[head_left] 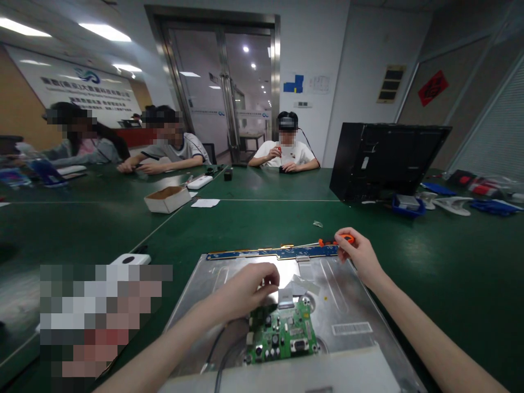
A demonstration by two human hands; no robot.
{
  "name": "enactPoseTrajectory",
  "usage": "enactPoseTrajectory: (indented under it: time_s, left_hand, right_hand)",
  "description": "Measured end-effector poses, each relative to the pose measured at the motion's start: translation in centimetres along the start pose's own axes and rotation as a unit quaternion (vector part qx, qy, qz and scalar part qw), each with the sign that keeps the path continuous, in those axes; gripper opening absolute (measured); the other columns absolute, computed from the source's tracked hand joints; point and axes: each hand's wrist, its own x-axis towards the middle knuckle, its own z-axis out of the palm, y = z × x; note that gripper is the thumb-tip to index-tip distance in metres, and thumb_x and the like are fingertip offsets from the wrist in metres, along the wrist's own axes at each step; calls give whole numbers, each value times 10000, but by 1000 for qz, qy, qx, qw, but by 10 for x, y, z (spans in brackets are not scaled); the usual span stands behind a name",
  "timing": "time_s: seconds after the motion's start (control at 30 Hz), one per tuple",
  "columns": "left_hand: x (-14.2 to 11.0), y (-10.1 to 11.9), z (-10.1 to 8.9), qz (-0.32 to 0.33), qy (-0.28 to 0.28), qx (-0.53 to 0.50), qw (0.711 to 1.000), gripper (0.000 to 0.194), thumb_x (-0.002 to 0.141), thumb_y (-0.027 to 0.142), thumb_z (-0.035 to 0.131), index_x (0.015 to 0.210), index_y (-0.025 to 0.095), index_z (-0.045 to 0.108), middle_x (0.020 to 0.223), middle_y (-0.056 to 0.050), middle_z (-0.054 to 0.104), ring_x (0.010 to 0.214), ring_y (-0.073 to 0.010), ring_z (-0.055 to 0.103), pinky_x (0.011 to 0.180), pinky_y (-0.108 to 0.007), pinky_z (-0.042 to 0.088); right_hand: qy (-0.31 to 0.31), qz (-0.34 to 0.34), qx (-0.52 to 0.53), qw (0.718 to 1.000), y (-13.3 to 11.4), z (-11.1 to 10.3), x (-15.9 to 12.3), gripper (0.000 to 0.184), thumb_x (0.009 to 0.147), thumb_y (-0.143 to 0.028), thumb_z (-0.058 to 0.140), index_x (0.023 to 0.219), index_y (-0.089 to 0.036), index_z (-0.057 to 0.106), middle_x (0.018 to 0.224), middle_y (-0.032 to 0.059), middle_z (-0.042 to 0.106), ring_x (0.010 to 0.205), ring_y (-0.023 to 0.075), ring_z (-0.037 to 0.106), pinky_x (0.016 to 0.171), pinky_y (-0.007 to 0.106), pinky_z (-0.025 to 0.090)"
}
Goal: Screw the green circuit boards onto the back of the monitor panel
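Observation:
An orange and black screwdriver (325, 242) is in the fingers of my right hand (360, 256), its thin shaft pointing left over a narrow blue circuit strip (237, 254). That strip runs along the far edge of a silver metal display panel (347, 305). My left hand (254, 284) hovers over the panel's middle with its fingers curled together; whatever they may pinch is hidden. Just right of those fingers are a flat ribbon cable (285, 297) and a loose translucent strip of tape (305, 285). Below the cable, a green circuit board (282, 330) sits on the panel.
A black monitor housing (388, 161) stands at the back right, near a blue tray (408, 204). An open cardboard box (167, 200) and white paper (205, 203) lie left of centre. Several people sit across the green table (270, 218); one (286, 150) holds a screwdriver.

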Motion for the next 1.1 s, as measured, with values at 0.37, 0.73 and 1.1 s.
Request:
enactPoseTrajectory:
  time_s: [0.37, 0.73, 1.1]
  left_hand:
    - [54, 18, 42, 124, -66, -10, 990, 179, 804, 2, 657, 851, 172, 689, 874, -24, 730, 808, -178, 649, 762, -270, 464]
    - [55, 6, 49, 143, -69, -34, 987, 82, 839, 202, 774, 818, 179, 698, 826, -13, 701, 768, -170, 634, 702, -250, 443]
    - [53, 5, 45, 143, -70, -40, 986, 49, 858, 208, 748, 842, 164, 733, 824, -28, 715, 758, -170, 638, 696, -244, 444]
  right_hand:
    - [27, -1, -8, 1000, 9, -5, 3, 513, 689, -675, 756, 811, -200, 605, 457, -39, 535, 405, 148, 493, 427, 270, 402]
    - [16, -9, -33, 999, 1, -1, -3, 514, 684, -685, 751, 799, -205, 606, 453, -47, 515, 407, 142, 469, 433, 268, 378]
    - [7, -19, -27, 999, 0, 0, -4, 501, 692, -667, 756, 800, -200, 608, 449, -47, 516, 396, 135, 471, 422, 257, 379]
